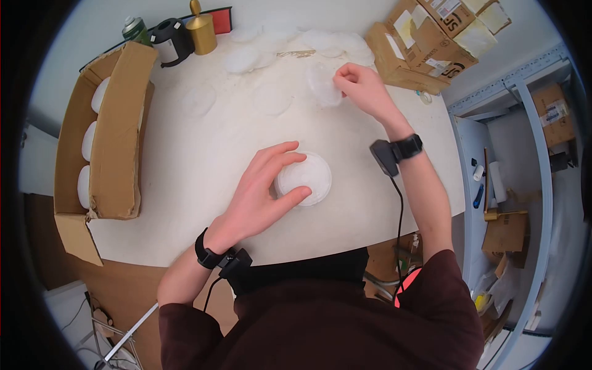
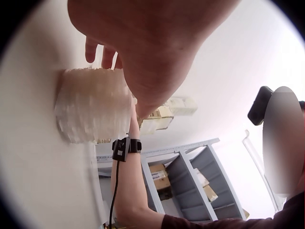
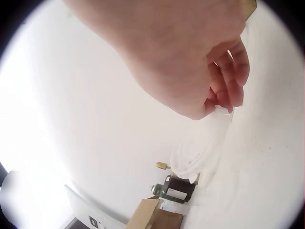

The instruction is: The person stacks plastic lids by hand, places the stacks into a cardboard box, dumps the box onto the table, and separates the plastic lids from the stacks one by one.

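Observation:
My right hand (image 1: 364, 92) pinches a thin, translucent white plastic disc (image 1: 323, 85) by its edge, above the back of the table. In the right wrist view the disc (image 3: 198, 148) hangs from the fingertips, blurred. My left hand (image 1: 256, 188) is beside a round stack of similar discs (image 1: 311, 176), thumb and fingers spread loosely about its rim. The left wrist view shows the stack (image 2: 95, 105) from the side, many ridged layers high, with the left fingertips close to its edge.
Loose translucent discs (image 1: 240, 60) lie along the back of the white table (image 1: 203, 160). An open cardboard box (image 1: 117, 135) with several white round stacks is at left. Cardboard boxes (image 1: 425, 46) stand back right. A gold canister (image 1: 202, 34) and black container (image 1: 172, 43) stand back left.

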The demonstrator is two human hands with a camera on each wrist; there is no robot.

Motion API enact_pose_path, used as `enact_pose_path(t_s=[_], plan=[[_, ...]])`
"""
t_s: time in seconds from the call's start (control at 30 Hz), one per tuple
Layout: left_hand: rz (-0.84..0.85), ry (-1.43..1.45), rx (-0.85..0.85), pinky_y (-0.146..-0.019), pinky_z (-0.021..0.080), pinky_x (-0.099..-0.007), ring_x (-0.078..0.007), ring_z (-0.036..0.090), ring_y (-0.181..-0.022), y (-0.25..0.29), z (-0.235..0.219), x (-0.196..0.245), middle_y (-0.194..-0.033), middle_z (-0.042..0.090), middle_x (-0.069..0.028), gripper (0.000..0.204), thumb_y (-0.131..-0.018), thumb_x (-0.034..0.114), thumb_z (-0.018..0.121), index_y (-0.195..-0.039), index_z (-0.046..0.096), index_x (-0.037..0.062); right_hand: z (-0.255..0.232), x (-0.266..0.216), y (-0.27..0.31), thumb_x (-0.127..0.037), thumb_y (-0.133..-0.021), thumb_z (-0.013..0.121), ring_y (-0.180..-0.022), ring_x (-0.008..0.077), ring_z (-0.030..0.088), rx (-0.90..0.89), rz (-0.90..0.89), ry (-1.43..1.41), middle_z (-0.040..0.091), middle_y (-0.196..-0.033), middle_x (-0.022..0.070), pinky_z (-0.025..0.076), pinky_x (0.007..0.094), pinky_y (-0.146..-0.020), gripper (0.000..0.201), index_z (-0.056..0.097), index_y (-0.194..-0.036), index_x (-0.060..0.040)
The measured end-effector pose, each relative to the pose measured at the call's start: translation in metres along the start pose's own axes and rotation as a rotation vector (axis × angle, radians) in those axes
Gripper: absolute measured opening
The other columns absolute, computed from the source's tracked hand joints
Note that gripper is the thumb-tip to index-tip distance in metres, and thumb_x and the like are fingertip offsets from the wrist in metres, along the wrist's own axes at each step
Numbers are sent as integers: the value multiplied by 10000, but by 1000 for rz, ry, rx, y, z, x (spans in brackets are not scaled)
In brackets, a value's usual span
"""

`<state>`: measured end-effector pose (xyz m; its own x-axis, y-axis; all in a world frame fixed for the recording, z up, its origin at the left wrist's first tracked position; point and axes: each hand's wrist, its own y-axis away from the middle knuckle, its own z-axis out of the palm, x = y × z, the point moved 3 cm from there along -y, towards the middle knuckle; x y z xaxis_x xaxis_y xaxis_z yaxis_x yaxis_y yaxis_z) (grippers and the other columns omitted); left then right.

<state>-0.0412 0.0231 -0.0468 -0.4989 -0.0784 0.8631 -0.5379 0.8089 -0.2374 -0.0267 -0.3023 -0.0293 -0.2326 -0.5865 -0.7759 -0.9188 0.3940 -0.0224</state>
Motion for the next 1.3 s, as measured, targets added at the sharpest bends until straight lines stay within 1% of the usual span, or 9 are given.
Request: enact_pose_path(t_s=[0.13, 0.23, 0.43, 0.63, 0.73, 0.87, 0.93, 1.03, 1.3], plan=[[-67, 160, 82, -1192, 464, -422, -281, 603, -1400, -1, -4, -16, -1518, 641, -133, 296, -1081, 115, 647, -1366, 664, 36, 9, -34, 79, -181, -1006, 708, -773, 92, 639, -61, -47, -193, 708, -815, 19, 526, 274, -747, 156, 717, -1004, -25], [-184, 354, 143, -1181, 463, -389, -217, 602, -1371, -2, -6, -16, -1472, 657, -104, 289, -1153, 140, 543, -1390, 644, 9, 17, -55, 121, -146, -995, 715, -755, 99, 628, -94, -78, -34, 707, -817, 18, 522, 274, -743, 122, 709, -1003, -24], [-183, 292, 85, -1164, 470, -369, -188, 636, -1296, -2, -9, -11, -1416, 677, -91, 348, -1172, 206, 543, -1441, 615, -3, 37, -59, 140, -122, -986, 710, -732, 134, 650, -114, -149, 38, 723, -808, 34, 516, 291, -713, 92, 711, -1003, -32], [-199, 346, 122, -1112, 514, -396, -224, 678, -1191, -4, -2, -13, -1283, 751, -106, 297, -1107, 190, 647, -1334, 692, 3, 50, -41, 138, -132, -976, 758, -742, 131, 657, -48, -179, -72, 728, -810, 28, 495, 290, -682, 106, 719, -1007, -38], [-257, 332, 45, -1120, 501, -360, -189, 645, -1260, -4, -3, -18, -1371, 696, -75, 326, -1131, 174, 615, -1407, 637, 2, 52, -32, 141, -150, -977, 784, -789, 132, 666, -40, -154, -130, 737, -857, 23, 494, 290, -702, 130, 733, -1046, -53], [-255, 291, 39, -1121, 500, -358, -188, 647, -1258, -5, 1, -16, -1358, 702, -67, 317, -1125, 160, 617, -1405, 645, 11, 57, -27, 143, -161, -990, 783, -871, 152, 688, -29, -249, -142, 744, -953, 33, 503, 306, -744, 156, 741, -1101, -61], [-220, 278, 139, -1092, 525, -396, -249, 692, -1190, -5, 2, -16, -1268, 755, -112, 288, -1056, 105, 653, -1323, 696, 5, 59, -27, 145, -164, -995, 782, -893, 161, 698, -31, -270, -139, 746, -979, 39, 507, 312, -755, 162, 742, -1112, -60], [-101, 68, 131, -1089, 524, -404, -280, 695, -1193, -5, 1, -16, -1287, 743, -135, 293, -1055, 89, 642, -1331, 692, 4, 60, -28, 145, -150, -1000, 769, -914, 199, 718, -19, -286, -125, 747, -987, 65, 540, 336, -776, 154, 741, -1111, -47], [-61, 26, 91, -1112, 519, -442, -328, 662, -1291, -4, 5, -17, -1392, 692, -166, 412, -1035, 105, 680, -1435, 641, 13, 59, -30, 147, -147, -1003, 771, -912, 269, 740, 25, -396, -56, 747, -984, 106, 591, 378, -808, 172, 739, -1121, -27]])
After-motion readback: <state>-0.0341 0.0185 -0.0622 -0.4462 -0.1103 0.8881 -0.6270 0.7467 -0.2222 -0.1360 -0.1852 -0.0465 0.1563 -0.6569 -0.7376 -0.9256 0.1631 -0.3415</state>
